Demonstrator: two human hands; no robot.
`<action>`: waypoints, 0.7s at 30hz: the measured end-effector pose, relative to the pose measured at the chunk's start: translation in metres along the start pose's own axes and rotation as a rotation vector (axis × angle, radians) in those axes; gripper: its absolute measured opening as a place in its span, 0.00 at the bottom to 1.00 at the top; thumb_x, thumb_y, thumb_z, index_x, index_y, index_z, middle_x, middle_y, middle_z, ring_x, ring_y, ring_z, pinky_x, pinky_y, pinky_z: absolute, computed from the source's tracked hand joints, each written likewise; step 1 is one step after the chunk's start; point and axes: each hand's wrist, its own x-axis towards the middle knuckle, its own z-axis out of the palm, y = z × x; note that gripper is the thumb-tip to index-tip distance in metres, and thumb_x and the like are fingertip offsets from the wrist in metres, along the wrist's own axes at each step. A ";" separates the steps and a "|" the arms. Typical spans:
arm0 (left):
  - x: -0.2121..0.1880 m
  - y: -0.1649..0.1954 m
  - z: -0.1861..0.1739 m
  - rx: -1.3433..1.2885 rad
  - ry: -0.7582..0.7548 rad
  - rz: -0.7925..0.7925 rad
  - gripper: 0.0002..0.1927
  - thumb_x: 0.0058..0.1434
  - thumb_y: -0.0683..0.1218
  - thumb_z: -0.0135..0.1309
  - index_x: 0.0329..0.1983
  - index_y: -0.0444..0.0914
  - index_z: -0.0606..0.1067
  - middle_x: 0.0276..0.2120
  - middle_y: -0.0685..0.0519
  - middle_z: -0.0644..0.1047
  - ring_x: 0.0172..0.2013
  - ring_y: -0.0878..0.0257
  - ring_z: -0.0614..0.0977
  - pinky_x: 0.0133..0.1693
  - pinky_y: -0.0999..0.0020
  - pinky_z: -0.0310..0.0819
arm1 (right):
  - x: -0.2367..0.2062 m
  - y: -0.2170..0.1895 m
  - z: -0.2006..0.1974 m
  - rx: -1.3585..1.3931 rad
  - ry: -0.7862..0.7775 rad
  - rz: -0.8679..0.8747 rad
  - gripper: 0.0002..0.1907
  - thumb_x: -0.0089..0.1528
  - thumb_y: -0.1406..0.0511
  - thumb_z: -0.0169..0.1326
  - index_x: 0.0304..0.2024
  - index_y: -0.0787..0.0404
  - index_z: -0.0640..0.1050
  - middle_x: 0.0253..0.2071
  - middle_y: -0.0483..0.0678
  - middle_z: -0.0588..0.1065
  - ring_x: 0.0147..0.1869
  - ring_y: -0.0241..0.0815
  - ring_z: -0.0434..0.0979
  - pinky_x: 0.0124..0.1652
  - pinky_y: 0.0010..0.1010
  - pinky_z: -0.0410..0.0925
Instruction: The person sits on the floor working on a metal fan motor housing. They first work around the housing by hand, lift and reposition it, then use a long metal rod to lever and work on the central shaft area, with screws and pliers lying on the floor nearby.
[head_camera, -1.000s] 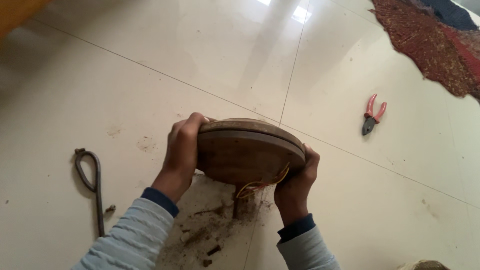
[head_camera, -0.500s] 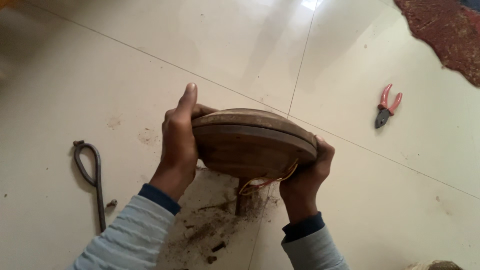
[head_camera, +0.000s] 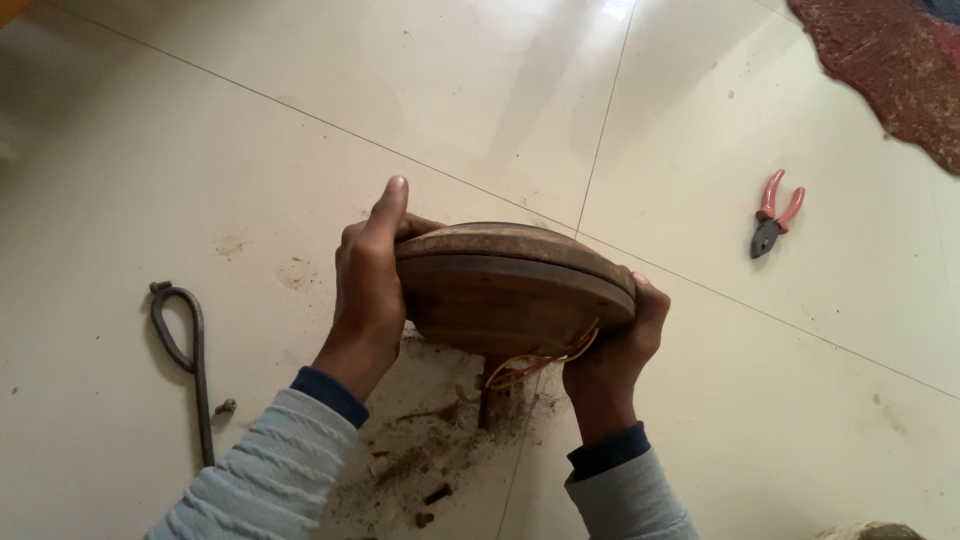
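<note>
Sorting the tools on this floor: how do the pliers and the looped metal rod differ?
The pliers have pinkish-red handles and dark jaws; the looped metal rod is bare dark metal throughout. The pliers lie beyond the right hand, near the rug; the rod lies beside the left hand and sleeve. The pliers look shorter. Both rest untouched on the tiled floor.

Bare floor tiles (head_camera: 300, 110) lie open ahead; a hooked metal rod (head_camera: 185, 350) lies to the left, red-handled pliers (head_camera: 773, 215) to the right, dirt debris (head_camera: 420, 460) below
</note>
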 end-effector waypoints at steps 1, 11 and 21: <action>0.000 0.000 0.000 -0.010 0.001 -0.006 0.39 0.67 0.66 0.35 0.35 0.28 0.83 0.30 0.42 0.85 0.35 0.56 0.85 0.44 0.63 0.77 | 0.001 0.001 -0.002 -0.016 0.010 -0.004 0.19 0.68 0.53 0.44 0.45 0.60 0.74 0.44 0.46 0.75 0.53 0.40 0.74 0.54 0.32 0.69; -0.001 0.001 0.001 -0.025 -0.009 -0.012 0.38 0.66 0.65 0.36 0.36 0.28 0.83 0.32 0.41 0.86 0.36 0.55 0.85 0.45 0.63 0.77 | 0.003 0.002 -0.009 -0.030 -0.062 -0.045 0.20 0.70 0.52 0.44 0.46 0.62 0.74 0.45 0.46 0.75 0.53 0.41 0.74 0.55 0.32 0.69; -0.002 0.001 0.001 0.015 -0.004 0.030 0.32 0.64 0.60 0.41 0.35 0.29 0.84 0.29 0.43 0.84 0.33 0.57 0.83 0.42 0.64 0.75 | 0.004 -0.005 -0.004 -0.028 -0.013 -0.053 0.18 0.70 0.54 0.44 0.46 0.61 0.74 0.46 0.46 0.75 0.54 0.41 0.73 0.55 0.32 0.69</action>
